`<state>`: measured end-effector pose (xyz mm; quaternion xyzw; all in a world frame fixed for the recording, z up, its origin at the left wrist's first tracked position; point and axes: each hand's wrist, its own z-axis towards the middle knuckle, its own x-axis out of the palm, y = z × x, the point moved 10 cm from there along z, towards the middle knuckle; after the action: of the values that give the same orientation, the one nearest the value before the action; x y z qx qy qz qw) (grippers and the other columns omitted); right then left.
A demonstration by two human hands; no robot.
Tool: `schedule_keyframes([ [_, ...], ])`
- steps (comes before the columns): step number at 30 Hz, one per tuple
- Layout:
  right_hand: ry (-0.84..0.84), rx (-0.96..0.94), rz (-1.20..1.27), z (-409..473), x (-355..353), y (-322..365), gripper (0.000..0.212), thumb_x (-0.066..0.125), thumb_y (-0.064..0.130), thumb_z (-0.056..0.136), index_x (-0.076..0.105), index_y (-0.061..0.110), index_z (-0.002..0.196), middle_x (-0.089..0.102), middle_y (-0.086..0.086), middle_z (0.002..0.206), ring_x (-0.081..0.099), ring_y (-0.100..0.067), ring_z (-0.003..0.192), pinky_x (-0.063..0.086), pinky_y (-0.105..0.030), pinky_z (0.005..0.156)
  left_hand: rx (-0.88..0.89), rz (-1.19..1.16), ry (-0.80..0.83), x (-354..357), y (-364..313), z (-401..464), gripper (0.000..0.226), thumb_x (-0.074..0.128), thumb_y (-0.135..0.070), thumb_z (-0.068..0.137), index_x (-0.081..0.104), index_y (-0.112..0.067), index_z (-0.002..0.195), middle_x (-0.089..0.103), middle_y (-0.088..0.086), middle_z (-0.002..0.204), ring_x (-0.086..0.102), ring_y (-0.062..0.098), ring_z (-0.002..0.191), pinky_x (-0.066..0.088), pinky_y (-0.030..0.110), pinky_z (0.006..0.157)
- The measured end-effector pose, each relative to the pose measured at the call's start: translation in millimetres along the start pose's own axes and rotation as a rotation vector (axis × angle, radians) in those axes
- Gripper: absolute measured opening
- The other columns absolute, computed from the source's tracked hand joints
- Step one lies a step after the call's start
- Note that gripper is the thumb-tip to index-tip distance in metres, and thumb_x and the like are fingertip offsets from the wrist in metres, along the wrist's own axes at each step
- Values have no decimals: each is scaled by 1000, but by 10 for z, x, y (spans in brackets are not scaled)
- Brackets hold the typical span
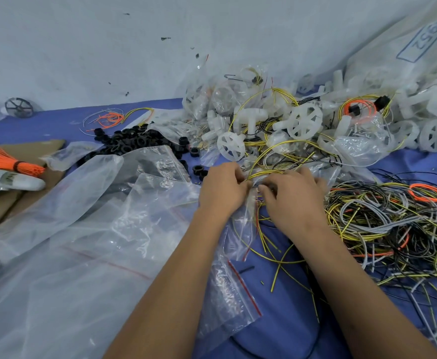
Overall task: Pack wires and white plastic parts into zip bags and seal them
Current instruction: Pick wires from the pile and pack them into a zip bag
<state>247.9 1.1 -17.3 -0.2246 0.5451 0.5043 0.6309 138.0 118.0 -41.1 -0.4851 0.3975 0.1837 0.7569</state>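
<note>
My left hand (222, 189) and my right hand (292, 196) meet at the middle of the blue table, both pinching the top edge of a small clear zip bag (245, 216) that holds yellow-green wires (264, 174). The wires loop out above the hands and trail out below them. White plastic wheels and T-shaped parts (303, 120) lie heaped beyond the hands. A tangle of yellow, black, grey and orange wires (393, 224) is spread to the right. Empty zip bags (233, 294) with red seal lines lie under my left forearm.
A pile of black rings (134, 141) sits at left centre. Large clear plastic sheets (69, 242) cover the left foreground. An orange wire bundle (7, 161), a white tool (4, 182) and cardboard lie far left. A big printed sack (406, 47) leans at the back right.
</note>
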Motion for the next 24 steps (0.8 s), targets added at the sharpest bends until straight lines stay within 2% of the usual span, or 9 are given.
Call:
schedule_keyframes([
  [3, 61, 15, -53, 1, 74, -16, 37, 50, 54, 98, 72, 29, 81, 59, 1, 88, 47, -31, 114, 33, -48, 96, -5, 1, -38, -52, -34, -32, 10, 75, -25, 82, 67, -19, 84, 69, -3, 86, 64, 19, 85, 50, 35, 70],
  [5, 46, 39, -21, 4, 43, -33, 45, 50, 54, 98, 63, 26, 66, 49, 2, 78, 49, -33, 112, 34, -48, 95, -22, 6, -57, -96, -53, -43, 10, 74, -25, 77, 65, -21, 81, 68, -4, 86, 62, 18, 84, 47, 33, 66],
  [9, 62, 65, -78, -2, 27, -50, 48, 46, 53, 100, 69, 21, 71, 66, -4, 84, 52, -33, 115, 36, -46, 97, -8, 9, -106, -182, -89, -59, 10, 73, -26, 74, 65, -22, 78, 66, -3, 86, 61, 17, 80, 44, 31, 61],
  [11, 40, 69, -87, -6, 2, -51, 48, 47, 52, 99, 70, 21, 71, 67, -4, 84, 54, -32, 109, 37, -45, 96, 5, -18, -142, -238, -95, -53, 9, 73, -24, 74, 67, -20, 80, 67, -4, 84, 60, 16, 78, 42, 28, 58],
  [16, -44, 74, -17, -24, -91, -62, 50, 53, 46, 98, 47, 23, 55, 51, 1, 67, 54, -34, 100, 38, -44, 91, 21, -140, 25, -92, -100, -5, 18, 81, -28, 80, 64, -21, 79, 65, -6, 74, 63, 17, 74, 49, 31, 65],
  [18, -65, 66, 18, -36, -107, -61, 45, 54, 43, 98, 49, 25, 58, 51, 3, 69, 54, -33, 103, 39, -45, 91, 18, -204, 47, -57, -120, -21, 29, 80, -40, 85, 65, -16, 77, 64, -5, 69, 60, 13, 67, 49, 33, 64],
  [20, -88, 60, 61, -40, -119, -58, 35, 53, 40, 99, 61, 25, 69, 61, 2, 76, 54, -33, 107, 40, -46, 92, -6, -250, 29, -73, -129, -30, 44, 68, -48, 94, 55, -19, 63, 55, -10, 56, 50, 7, 55, 40, 32, 57],
  [22, -128, 64, 96, -29, -151, -72, 24, 52, 34, 100, 69, 23, 85, 67, -1, 90, 54, -32, 108, 40, -45, 91, -36, -252, 32, -85, -120, -22, 54, 57, -45, 101, 45, -18, 56, 44, -7, 49, 41, 10, 49, 32, 32, 55],
  [24, -177, 59, 101, -18, -187, -89, 18, 54, 26, 98, 72, 23, 103, 66, -3, 107, 49, -31, 114, 40, -44, 90, -35, -208, 75, -56, -126, -17, 54, 57, -38, 103, 48, -11, 56, 46, 4, 52, 40, 17, 51, 33, 34, 57],
])
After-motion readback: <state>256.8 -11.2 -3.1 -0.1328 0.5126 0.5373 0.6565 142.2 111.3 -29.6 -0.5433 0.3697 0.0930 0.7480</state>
